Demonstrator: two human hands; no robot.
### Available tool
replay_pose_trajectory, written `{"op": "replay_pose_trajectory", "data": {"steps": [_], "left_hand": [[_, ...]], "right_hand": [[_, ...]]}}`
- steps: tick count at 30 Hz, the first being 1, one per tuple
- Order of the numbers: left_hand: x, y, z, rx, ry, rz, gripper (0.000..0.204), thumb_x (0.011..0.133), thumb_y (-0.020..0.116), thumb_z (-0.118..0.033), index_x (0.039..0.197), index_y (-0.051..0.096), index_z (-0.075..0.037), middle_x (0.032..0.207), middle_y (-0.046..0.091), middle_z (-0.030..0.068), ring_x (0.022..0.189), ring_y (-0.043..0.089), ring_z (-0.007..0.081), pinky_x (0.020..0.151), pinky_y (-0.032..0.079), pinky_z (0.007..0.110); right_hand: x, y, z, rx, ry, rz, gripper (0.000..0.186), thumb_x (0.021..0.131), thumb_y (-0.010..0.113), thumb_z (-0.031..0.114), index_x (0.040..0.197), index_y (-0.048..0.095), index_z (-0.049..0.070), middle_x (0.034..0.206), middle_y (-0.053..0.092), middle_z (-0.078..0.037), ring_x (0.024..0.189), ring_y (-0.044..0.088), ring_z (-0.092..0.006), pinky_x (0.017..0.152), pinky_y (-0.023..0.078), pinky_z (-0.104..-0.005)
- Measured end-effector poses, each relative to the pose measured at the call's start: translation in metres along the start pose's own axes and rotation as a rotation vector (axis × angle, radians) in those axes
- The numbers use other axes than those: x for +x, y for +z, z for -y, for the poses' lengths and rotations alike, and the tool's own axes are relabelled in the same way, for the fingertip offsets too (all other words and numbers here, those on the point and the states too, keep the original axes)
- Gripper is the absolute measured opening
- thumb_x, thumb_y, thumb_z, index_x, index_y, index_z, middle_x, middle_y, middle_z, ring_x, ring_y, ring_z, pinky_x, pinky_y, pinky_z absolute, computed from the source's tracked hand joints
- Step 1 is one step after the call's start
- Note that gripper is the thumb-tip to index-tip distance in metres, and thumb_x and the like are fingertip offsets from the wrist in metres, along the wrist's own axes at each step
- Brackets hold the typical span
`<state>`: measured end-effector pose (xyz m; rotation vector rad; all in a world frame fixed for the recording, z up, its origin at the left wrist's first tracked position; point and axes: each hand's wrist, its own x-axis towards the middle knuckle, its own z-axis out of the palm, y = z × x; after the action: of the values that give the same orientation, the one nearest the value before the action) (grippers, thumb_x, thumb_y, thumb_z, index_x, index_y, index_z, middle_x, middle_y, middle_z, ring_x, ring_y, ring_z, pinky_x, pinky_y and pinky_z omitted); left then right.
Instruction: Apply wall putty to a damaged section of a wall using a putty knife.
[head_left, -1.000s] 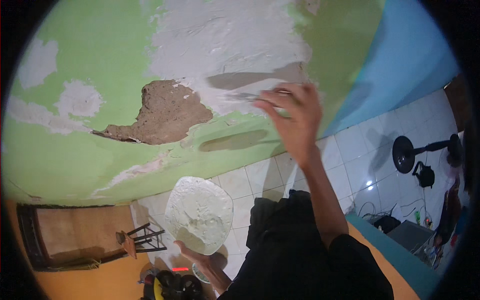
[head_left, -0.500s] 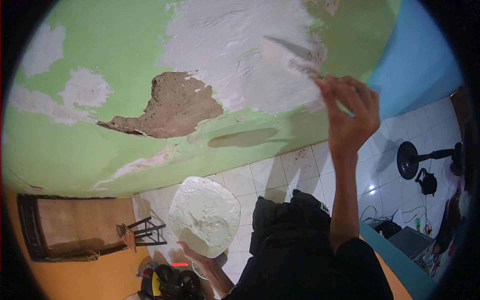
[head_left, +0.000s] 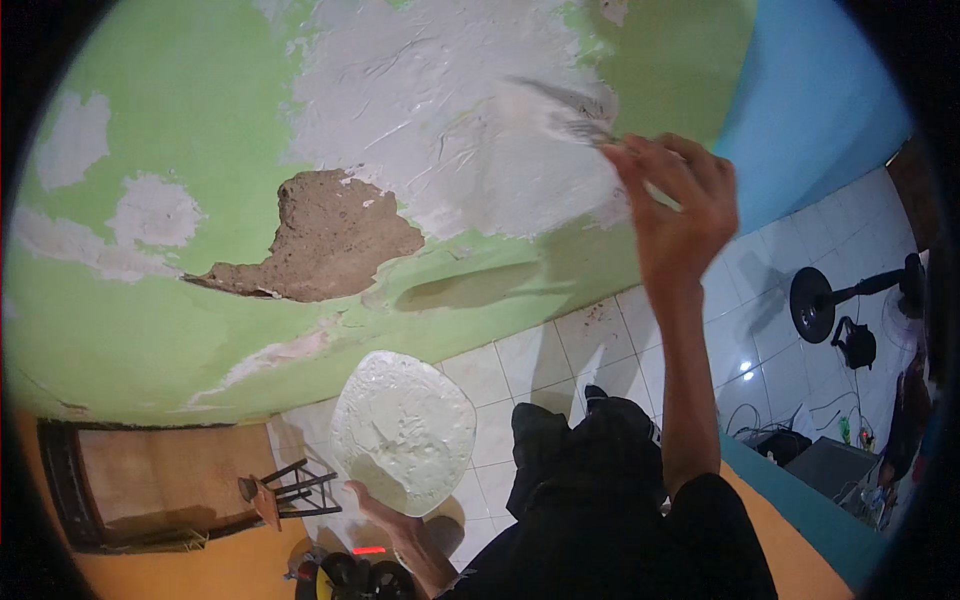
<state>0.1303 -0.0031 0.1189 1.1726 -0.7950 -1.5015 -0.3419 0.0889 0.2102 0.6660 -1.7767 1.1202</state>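
Observation:
My right hand (head_left: pixel 690 210) is closed around the handle of a putty knife (head_left: pixel 560 108) raised against the wall. Its blade, partly blurred, is smeared with white and lies over a broad patch of wet white putty (head_left: pixel 420 100). Whether the blade touches the surface is hard to tell. Lower down, my left hand (head_left: pixel 395 520) holds a squarish white plate (head_left: pixel 352 385) with rounded corners from below; most of its fingers are hidden under it. White putty (head_left: pixel 415 425) is spread in a lumpy layer across the plate.
Bare brown render (head_left: pixel 335 240) shows where the green wall has flaked. A blue wall (head_left: pixel 820 110) meets it at right. Below are a wooden stool (head_left: pixel 285 490), a black fan (head_left: pixel 812 305), a black kettle (head_left: pixel 855 343) and cables on white floor tiles.
The knife and my right hand have moved slightly up the wall across the putty. My left hand still holds the plate. The whole view has shifted a little.

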Motion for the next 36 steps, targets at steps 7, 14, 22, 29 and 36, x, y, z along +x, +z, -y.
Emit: {"op": "replay_pose_trajectory", "data": {"steps": [7, 14, 22, 29, 36], "left_hand": [[0.007, 0.012, 0.000, -0.003, -0.069, -0.006, 0.068, 0.105, 0.036, -0.053, 0.147, 0.040, 0.001, 0.142, 0.052, 0.0176, 0.127, 0.054, 0.0342, 0.107, 0.044, 0.048], [0.010, 0.010, 0.006, -0.046, -0.055, 0.033, 0.066, 0.107, 0.033, -0.050, 0.147, 0.039, 0.001, 0.141, 0.052, 0.0190, 0.128, 0.054, 0.0360, 0.108, 0.045, 0.050], [0.008, 0.013, 0.004, -0.013, -0.061, 0.011, 0.072, 0.107, 0.029, -0.055, 0.148, 0.038, 0.002, 0.141, 0.053, 0.0190, 0.126, 0.056, 0.0347, 0.106, 0.045, 0.049], [0.016, 0.013, 0.008, -0.081, -0.065, 0.094, 0.073, 0.106, 0.030, -0.057, 0.148, 0.038, 0.001, 0.142, 0.053, 0.0187, 0.126, 0.055, 0.0349, 0.107, 0.045, 0.048], [0.015, 0.014, 0.008, -0.077, -0.097, 0.061, 0.073, 0.106, 0.031, -0.057, 0.149, 0.038, 0.001, 0.142, 0.052, 0.0182, 0.129, 0.053, 0.0348, 0.109, 0.043, 0.048]], "right_hand": [[-0.044, 0.011, 0.051, 0.344, -0.027, 0.230, 0.018, 0.070, 0.088, 0.018, 0.083, 0.076, 0.014, 0.092, 0.066, 0.001, 0.083, 0.062, -0.0188, 0.066, 0.052, -0.0312], [-0.044, 0.049, 0.067, 0.339, -0.144, 0.286, 0.016, 0.073, 0.086, 0.023, 0.082, 0.075, 0.016, 0.093, 0.063, 0.001, 0.086, 0.059, -0.0198, 0.064, 0.052, -0.0313], [-0.037, 0.013, 0.038, 0.118, -0.018, 0.147, 0.026, 0.065, 0.090, 0.016, 0.086, 0.077, 0.018, 0.090, 0.066, 0.004, 0.077, 0.056, -0.0198, 0.064, 0.049, -0.0333], [-0.034, 0.022, 0.074, 0.265, 0.028, 0.140, 0.027, 0.066, 0.090, 0.016, 0.089, 0.078, 0.018, 0.089, 0.065, 0.004, 0.078, 0.055, -0.0193, 0.062, 0.048, -0.0315], [-0.050, 0.047, 0.086, 0.300, 0.100, 0.097, 0.026, 0.068, 0.090, 0.015, 0.091, 0.078, 0.017, 0.090, 0.065, 0.003, 0.079, 0.057, -0.0198, 0.064, 0.048, -0.0332]]}}
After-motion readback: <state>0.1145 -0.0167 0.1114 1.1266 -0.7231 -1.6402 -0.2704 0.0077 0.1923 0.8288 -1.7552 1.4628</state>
